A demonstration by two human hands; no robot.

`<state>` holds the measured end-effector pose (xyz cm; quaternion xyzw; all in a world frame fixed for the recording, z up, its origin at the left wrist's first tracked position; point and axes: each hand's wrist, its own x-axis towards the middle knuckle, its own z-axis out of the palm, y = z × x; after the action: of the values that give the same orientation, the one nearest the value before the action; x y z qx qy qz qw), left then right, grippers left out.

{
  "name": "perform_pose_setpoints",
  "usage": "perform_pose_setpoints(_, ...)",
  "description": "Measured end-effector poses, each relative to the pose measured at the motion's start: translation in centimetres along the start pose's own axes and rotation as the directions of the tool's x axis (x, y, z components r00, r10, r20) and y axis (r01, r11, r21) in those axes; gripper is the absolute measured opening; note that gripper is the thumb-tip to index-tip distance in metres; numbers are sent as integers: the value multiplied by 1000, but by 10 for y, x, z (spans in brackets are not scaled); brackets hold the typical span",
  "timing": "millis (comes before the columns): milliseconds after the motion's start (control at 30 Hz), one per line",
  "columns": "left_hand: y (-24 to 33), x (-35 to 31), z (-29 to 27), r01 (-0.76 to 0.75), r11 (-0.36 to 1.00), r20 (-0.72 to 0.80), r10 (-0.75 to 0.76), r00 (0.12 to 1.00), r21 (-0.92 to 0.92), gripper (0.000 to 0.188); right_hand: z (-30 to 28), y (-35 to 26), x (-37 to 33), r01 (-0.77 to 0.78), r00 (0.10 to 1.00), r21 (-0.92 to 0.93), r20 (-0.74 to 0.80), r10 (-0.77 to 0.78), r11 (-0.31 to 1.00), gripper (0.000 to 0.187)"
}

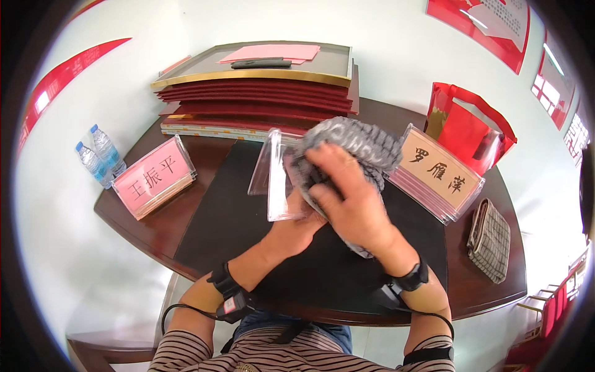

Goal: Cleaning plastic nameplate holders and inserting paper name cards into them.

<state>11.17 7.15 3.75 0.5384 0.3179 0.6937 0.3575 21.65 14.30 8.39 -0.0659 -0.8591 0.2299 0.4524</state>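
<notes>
Over the middle of the desk, my left hand (pixel 296 230) is closed on a clear acrylic name-card stand (pixel 277 186). Its fingers are partly hidden behind my right hand and the cloth. My right hand (pixel 356 208) presses a bunched grey patterned cloth (pixel 347 137) against the stand's right side, fingers curled over the fabric. The cloth covers much of the stand, and a fold of it hangs below my right hand.
A black desk mat (pixel 217 217) lies beneath my hands. Name-card stands with pink (pixel 155 177) and tan (pixel 440 170) cards flank it. Behind are stacked red folders (pixel 254 96) under a framed board (pixel 204 62); rightward, a red bag (pixel 468 130) and folded checked cloth (pixel 489 242). Water bottles (pixel 99 158) stand left.
</notes>
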Motion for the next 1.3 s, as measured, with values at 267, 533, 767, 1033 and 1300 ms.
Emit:
perform_pose_setpoints(267,1,-15,-15,120,985,47,-126,991,121,59,12,19,6,154,988,-333,43,-148,930,49)
perform_pose_setpoints(533,7,-10,-12,139,977,120,-160,980,165,47,12,19,3,217,976,-370,71,-206,903,49)
perform_pose_setpoints(767,5,-14,-12,152,970,116,-176,978,187,40,11,9,-1,166,986,-259,28,-164,951,53)
perform_pose_setpoints(1033,-5,-16,-26,-14,904,146,-54,988,427,37,20,4,-5,259,966,-277,50,-255,925,48)
perform_pose_setpoints(1300,-1,-11,-24,-175,833,140,119,983,525,43,19,-1,-5,206,946,-41,266,-188,978,54)
